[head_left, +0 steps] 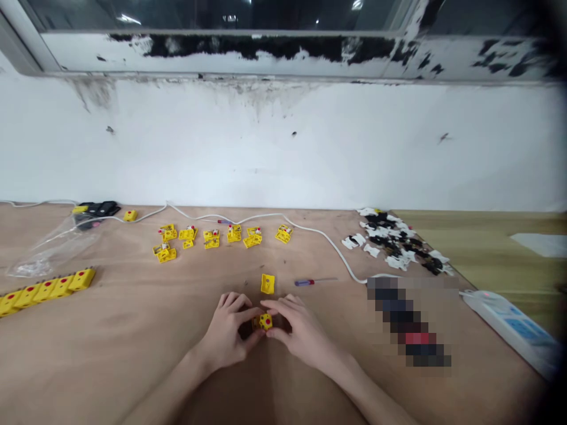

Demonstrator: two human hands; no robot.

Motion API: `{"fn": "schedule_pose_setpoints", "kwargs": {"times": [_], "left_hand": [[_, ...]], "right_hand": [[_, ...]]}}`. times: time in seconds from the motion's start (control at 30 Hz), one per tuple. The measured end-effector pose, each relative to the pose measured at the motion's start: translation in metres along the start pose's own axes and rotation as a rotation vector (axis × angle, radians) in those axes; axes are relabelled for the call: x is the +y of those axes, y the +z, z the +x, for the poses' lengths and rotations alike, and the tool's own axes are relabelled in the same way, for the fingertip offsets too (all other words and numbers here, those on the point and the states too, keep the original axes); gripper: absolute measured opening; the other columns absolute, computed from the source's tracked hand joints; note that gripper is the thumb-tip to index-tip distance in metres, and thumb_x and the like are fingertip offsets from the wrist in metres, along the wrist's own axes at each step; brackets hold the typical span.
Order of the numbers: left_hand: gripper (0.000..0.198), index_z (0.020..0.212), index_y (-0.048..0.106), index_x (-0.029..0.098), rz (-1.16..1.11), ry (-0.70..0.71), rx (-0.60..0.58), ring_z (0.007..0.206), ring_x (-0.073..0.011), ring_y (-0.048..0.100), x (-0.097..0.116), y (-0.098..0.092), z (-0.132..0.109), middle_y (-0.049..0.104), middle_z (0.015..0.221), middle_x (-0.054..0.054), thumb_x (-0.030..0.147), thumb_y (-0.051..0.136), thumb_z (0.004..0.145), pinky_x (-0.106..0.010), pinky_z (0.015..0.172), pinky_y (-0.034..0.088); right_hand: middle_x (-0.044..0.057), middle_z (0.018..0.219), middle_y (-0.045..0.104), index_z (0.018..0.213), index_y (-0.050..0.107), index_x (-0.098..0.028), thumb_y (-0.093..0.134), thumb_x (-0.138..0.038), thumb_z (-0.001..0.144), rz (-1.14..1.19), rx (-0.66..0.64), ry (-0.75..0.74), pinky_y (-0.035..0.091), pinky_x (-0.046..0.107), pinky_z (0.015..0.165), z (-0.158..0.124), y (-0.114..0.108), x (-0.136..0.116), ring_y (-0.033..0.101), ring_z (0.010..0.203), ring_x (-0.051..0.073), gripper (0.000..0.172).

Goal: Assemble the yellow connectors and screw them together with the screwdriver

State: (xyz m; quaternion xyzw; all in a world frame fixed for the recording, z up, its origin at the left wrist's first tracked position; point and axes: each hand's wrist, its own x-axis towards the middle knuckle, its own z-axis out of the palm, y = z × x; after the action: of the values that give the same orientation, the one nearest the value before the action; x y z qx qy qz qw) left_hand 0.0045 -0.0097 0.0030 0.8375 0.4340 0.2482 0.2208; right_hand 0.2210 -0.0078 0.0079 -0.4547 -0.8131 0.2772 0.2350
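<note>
Between my two hands, low in the middle of the head view, is a small yellow plastic housing (266, 321) with a red button on it. My left hand (233, 324) grips its left side with thumb and fingers. From the right, the thumb and fingertips of my right hand (295, 324) close on the same piece. Fingers partly cover it. Just beyond my fingertips lies a yellow half-shell (267, 284), hollow side up. A screwdriver (305, 283) with a purple and red handle rests to the right of that shell.
Several opened yellow housings (211, 238) form a row farther back. Finished-looking yellow units (48, 290) line up at left, near a clear plastic bag (53, 248). A white cable (319, 230) crosses behind to a power strip (509, 324). Black and white pieces (394, 239) are heaped at right.
</note>
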Motion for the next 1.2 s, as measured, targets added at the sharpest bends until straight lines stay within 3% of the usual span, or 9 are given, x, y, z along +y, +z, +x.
{"fn": "schedule_pose_setpoints", "kwargs": {"times": [0.13, 0.2, 0.27, 0.43, 0.6, 0.77, 0.93, 1.07, 1.2], "left_hand": [[0.027, 0.106, 0.071, 0.026, 0.011, 0.028, 0.068, 0.099, -0.0264, 0.054, -0.001, 0.005, 0.001, 0.062, 0.104, -0.008, 0.029, 0.07, 0.079, -0.044, 0.089, 0.043], [0.028, 0.107, 0.07, 0.026, 0.008, 0.033, 0.081, 0.1, -0.0268, 0.054, -0.002, 0.006, 0.001, 0.062, 0.105, -0.008, 0.028, 0.07, 0.079, -0.044, 0.089, 0.043], [0.029, 0.108, 0.07, 0.026, -0.008, 0.032, 0.062, 0.101, -0.0268, 0.055, -0.003, 0.006, 0.001, 0.063, 0.105, -0.008, 0.029, 0.07, 0.079, -0.044, 0.09, 0.043], [0.038, 0.115, 0.067, 0.026, -0.053, 0.006, 0.029, 0.1, -0.0263, 0.056, -0.003, 0.004, -0.002, 0.064, 0.106, -0.007, 0.038, 0.074, 0.08, -0.044, 0.091, 0.042], [0.032, 0.117, 0.067, 0.028, -0.058, 0.025, 0.002, 0.101, -0.0243, 0.057, -0.002, 0.004, 0.0, 0.066, 0.106, -0.006, 0.04, 0.068, 0.087, -0.043, 0.092, 0.04], [0.028, 0.111, 0.07, 0.027, -0.045, 0.022, 0.029, 0.097, -0.0232, 0.058, -0.003, 0.005, 0.0, 0.067, 0.101, -0.005, 0.039, 0.07, 0.086, -0.042, 0.091, 0.039], [0.028, 0.108, 0.072, 0.027, -0.024, 0.014, 0.053, 0.096, -0.0233, 0.058, -0.004, 0.006, 0.0, 0.067, 0.1, -0.005, 0.038, 0.072, 0.083, -0.042, 0.09, 0.039], [0.028, 0.108, 0.072, 0.027, -0.023, -0.011, 0.058, 0.095, -0.0235, 0.057, -0.004, 0.005, 0.0, 0.067, 0.099, -0.005, 0.036, 0.072, 0.082, -0.043, 0.091, 0.039], [0.027, 0.108, 0.072, 0.027, -0.051, -0.019, 0.063, 0.094, -0.0238, 0.057, -0.003, 0.005, 0.001, 0.067, 0.098, -0.006, 0.033, 0.072, 0.082, -0.043, 0.089, 0.041]], "right_hand": [[0.006, 0.121, 0.065, 0.129, 0.06, -0.03, 0.07, -0.024, 0.089, 0.099, 0.082, -0.061, 0.05, 0.041, 0.097, 0.001, -0.01, 0.015, 0.058, 0.113, 0.024, 0.041], [0.008, 0.127, 0.061, 0.129, 0.06, -0.028, 0.05, -0.018, 0.098, 0.03, 0.204, -0.054, 0.047, 0.044, 0.102, 0.003, -0.018, 0.031, 0.056, 0.118, 0.024, 0.034], [0.011, 0.131, 0.058, 0.13, 0.059, -0.024, 0.045, -0.012, 0.095, -0.149, 0.31, -0.011, 0.045, 0.051, 0.102, 0.005, -0.027, 0.051, 0.055, 0.118, 0.028, 0.04], [0.009, 0.112, 0.067, 0.116, 0.068, -0.024, 0.048, -0.019, 0.096, -0.32, 0.246, 0.003, 0.052, 0.047, 0.088, 0.003, -0.037, 0.086, 0.063, 0.101, 0.028, 0.029], [0.009, 0.117, 0.064, 0.131, 0.059, -0.028, 0.048, -0.025, 0.1, -0.167, 0.386, -0.047, 0.053, 0.04, 0.091, 0.014, -0.043, 0.064, 0.064, 0.103, 0.024, 0.033], [0.008, 0.11, 0.066, 0.112, 0.065, -0.025, 0.063, -0.032, 0.093, 0.273, 0.596, -0.056, 0.058, 0.034, 0.082, 0.049, -0.034, 0.025, 0.069, 0.093, 0.021, 0.02], [0.007, 0.103, 0.072, 0.108, 0.062, -0.024, 0.07, -0.037, 0.088, 0.622, 0.512, -0.003, 0.06, 0.032, 0.08, 0.077, -0.003, 0.006, 0.072, 0.087, 0.019, 0.025], [0.007, 0.104, 0.071, 0.109, 0.061, -0.024, 0.07, -0.037, 0.088, 0.686, 0.496, 0.013, 0.059, 0.031, 0.081, 0.085, 0.016, 0.006, 0.072, 0.09, 0.019, 0.027], [0.007, 0.106, 0.071, 0.108, 0.06, -0.024, 0.07, -0.036, 0.088, 0.7, 0.505, 0.003, 0.058, 0.032, 0.084, 0.085, 0.021, 0.009, 0.071, 0.094, 0.019, 0.026]]}}
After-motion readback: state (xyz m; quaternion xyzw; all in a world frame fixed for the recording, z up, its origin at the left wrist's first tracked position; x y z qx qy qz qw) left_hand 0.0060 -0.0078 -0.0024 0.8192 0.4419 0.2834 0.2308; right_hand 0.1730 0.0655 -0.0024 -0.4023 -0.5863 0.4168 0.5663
